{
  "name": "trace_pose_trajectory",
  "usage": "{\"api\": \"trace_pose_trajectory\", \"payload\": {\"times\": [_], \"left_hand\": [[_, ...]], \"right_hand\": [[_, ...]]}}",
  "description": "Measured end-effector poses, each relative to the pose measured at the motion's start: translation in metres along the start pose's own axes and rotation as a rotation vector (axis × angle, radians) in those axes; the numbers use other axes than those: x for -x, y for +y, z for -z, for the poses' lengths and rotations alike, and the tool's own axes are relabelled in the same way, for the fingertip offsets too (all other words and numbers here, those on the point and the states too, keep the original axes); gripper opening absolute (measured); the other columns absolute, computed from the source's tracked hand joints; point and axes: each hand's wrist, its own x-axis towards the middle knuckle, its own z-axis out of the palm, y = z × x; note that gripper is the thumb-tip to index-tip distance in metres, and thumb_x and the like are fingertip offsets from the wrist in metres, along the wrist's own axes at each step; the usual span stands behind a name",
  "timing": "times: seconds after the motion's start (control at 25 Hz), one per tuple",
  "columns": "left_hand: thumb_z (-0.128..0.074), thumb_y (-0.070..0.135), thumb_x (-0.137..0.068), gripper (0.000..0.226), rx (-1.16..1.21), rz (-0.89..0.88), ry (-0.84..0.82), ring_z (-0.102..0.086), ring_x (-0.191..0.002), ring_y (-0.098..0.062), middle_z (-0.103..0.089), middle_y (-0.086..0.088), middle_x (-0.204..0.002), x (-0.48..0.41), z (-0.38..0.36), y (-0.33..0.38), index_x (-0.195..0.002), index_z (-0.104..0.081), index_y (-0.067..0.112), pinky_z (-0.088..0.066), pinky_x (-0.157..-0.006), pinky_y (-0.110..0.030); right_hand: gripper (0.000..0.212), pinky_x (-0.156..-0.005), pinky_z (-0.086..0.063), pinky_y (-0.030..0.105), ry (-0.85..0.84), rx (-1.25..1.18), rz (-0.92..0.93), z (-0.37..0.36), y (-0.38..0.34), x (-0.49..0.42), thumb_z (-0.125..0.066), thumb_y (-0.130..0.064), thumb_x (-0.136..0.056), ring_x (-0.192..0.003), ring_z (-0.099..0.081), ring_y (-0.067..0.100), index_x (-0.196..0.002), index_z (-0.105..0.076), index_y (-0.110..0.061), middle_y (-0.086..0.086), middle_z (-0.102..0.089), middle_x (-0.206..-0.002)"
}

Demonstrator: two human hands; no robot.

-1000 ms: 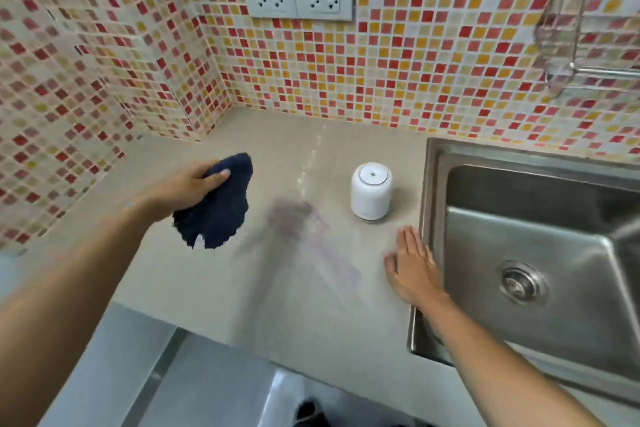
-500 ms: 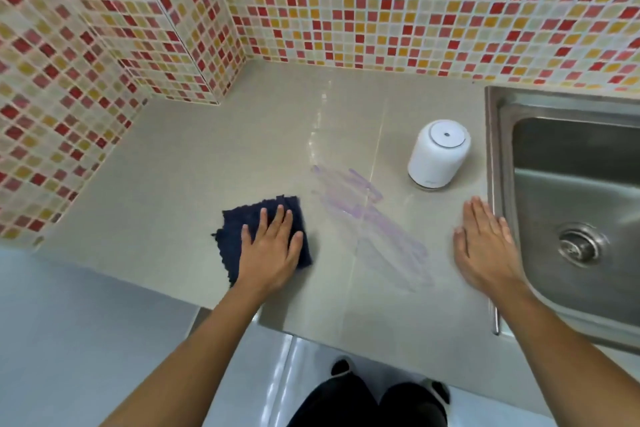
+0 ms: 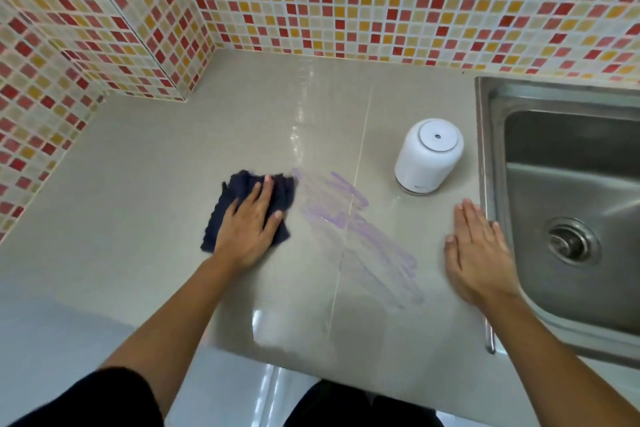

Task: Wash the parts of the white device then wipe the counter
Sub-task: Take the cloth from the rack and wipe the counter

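White device (image 3: 428, 155): short rounded cylinder, smooth white, flat round top with a small dark dot at its middle; upright on the counter (image 3: 138, 184), just beside the sink (image 3: 485, 149).
Cloth (image 3: 242, 199): dark navy, rumpled, flat on the counter.
Left hand (image 3: 247, 230): fingers straight, palm pressing the cloth down.
Right hand (image 3: 479, 253): flat and spread on the counter, holding nothing.
Smear (image 3: 356, 229): purple streaks between the hands, possibly wet.

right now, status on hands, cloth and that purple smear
Left hand flat on dark cloth, right hand flat on counter. Purple smear not yet wiped. White device upright near it.
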Motion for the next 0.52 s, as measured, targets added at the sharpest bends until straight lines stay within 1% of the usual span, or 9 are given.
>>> {"api": "trace_pose_trajectory", "payload": {"times": [0.08,0.12,0.16,0.2,0.28,0.32,0.4,0.44,0.52], "left_hand": [[-0.004,0.06,-0.091,0.066,0.013,0.011,-0.022,-0.007,-0.144,-0.009,-0.01,0.005,-0.157,0.087,-0.02,0.002,-0.149,-0.006,0.028,-0.021,-0.112,-0.045],[-0.002,0.059,-0.092,0.062,-0.007,0.022,-0.008,-0.008,-0.144,-0.01,-0.012,0.004,-0.156,0.122,-0.028,0.002,-0.148,-0.006,0.033,-0.027,-0.109,-0.046],[-0.002,0.056,-0.093,0.058,-0.023,0.032,0.003,-0.009,-0.143,-0.011,-0.016,0.002,-0.155,0.145,-0.03,0.002,-0.148,-0.005,0.036,-0.031,-0.105,-0.047],[-0.002,0.054,-0.095,0.056,-0.031,0.04,0.007,-0.011,-0.142,-0.012,-0.019,0.001,-0.154,0.149,-0.031,-0.001,-0.147,-0.006,0.037,-0.034,-0.103,-0.049],[-0.005,0.049,-0.096,0.056,-0.065,0.086,0.052,-0.013,-0.144,-0.016,-0.021,0.001,-0.154,0.108,-0.024,0.0,-0.147,-0.016,0.03,-0.032,-0.105,-0.05],[-0.009,0.044,-0.097,0.055,-0.067,0.104,0.097,-0.013,-0.145,-0.018,-0.02,0.001,-0.156,0.072,-0.017,0.004,-0.147,-0.02,0.026,-0.028,-0.108,-0.049],[-0.017,0.034,-0.1,0.049,-0.028,0.113,0.125,-0.01,-0.146,-0.018,-0.016,0.002,-0.158,-0.016,-0.006,0.022,-0.148,-0.02,0.025,-0.019,-0.112,-0.046],[-0.018,0.031,-0.101,0.047,0.012,0.096,0.088,-0.008,-0.146,-0.016,-0.015,0.005,-0.158,-0.051,-0.002,0.04,-0.148,-0.019,0.027,-0.014,-0.114,-0.044],[-0.017,0.032,-0.102,0.046,0.078,0.005,-0.013,-0.004,-0.146,-0.013,-0.015,0.008,-0.158,-0.068,-0.012,0.079,-0.148,-0.018,0.028,-0.008,-0.116,-0.042]], "right_hand": [[0.064,-0.112,-0.018,0.045,0.013,0.001,-0.003,-0.001,0.0,0.0,-0.017,-0.034,-0.088,-0.139,-0.028,0.026,-0.141,-0.032,-0.002,0.013,-0.032,-0.149],[0.064,-0.112,-0.018,0.045,0.011,0.007,-0.002,-0.001,-0.001,-0.001,-0.017,-0.034,-0.089,-0.139,-0.028,0.026,-0.142,-0.032,-0.002,0.013,-0.032,-0.149],[0.064,-0.112,-0.019,0.045,0.004,0.011,-0.003,-0.001,-0.001,-0.001,-0.017,-0.034,-0.089,-0.139,-0.028,0.026,-0.142,-0.032,-0.002,0.013,-0.031,-0.149],[0.063,-0.112,-0.019,0.045,0.0,0.012,-0.006,-0.001,-0.001,-0.001,-0.018,-0.034,-0.089,-0.139,-0.028,0.025,-0.142,-0.032,-0.002,0.013,-0.032,-0.149],[0.063,-0.112,-0.021,0.046,0.007,0.014,-0.006,-0.002,0.0,-0.001,-0.018,-0.034,-0.089,-0.138,-0.029,0.025,-0.141,-0.033,-0.001,0.014,-0.032,-0.149],[0.063,-0.112,-0.021,0.046,0.01,0.019,-0.01,-0.002,0.0,-0.001,-0.018,-0.034,-0.089,-0.138,-0.029,0.025,-0.141,-0.033,-0.001,0.014,-0.033,-0.149],[0.063,-0.112,-0.02,0.045,0.009,0.027,-0.012,-0.002,0.0,0.0,-0.018,-0.033,-0.089,-0.138,-0.029,0.025,-0.142,-0.033,-0.002,0.013,-0.032,-0.149],[0.063,-0.112,-0.02,0.044,0.007,0.027,-0.008,-0.002,-0.001,0.0,-0.018,-0.033,-0.089,-0.139,-0.028,0.025,-0.142,-0.032,-0.003,0.013,-0.031,-0.15],[0.062,-0.113,-0.018,0.043,0.003,0.02,-0.007,0.0,-0.001,0.0,-0.018,-0.033,-0.089,-0.139,-0.027,0.024,-0.142,-0.031,-0.003,0.012,-0.031,-0.15]]}}
